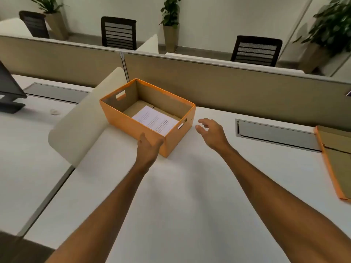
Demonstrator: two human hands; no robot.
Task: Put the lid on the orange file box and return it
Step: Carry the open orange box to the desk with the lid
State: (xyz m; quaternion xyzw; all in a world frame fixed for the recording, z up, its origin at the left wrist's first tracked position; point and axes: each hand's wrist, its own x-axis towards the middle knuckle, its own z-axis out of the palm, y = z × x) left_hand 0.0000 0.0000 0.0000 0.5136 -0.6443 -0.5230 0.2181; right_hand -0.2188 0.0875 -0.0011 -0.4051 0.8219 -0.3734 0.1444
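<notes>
The orange file box [121, 118] stands lidless on the white desk [180, 196], with printed paper sheets [154, 120] lying inside. My left hand [148, 149] rests flat against the box's near wall by its front corner, fingers spread. My right hand [210, 130] hovers open just right of the box's side with the handle slot, a small gap between them. The orange lid [334, 164] lies upside down at the desk's far right edge, partly cut off by the frame.
A beige partition [228, 88] runs behind the box. A cream divider panel [79, 126] stands at the box's left. A grey cable tray [275, 133] is set into the desk on the right. A monitor [9, 90] sits at far left. Chairs and plants stand beyond.
</notes>
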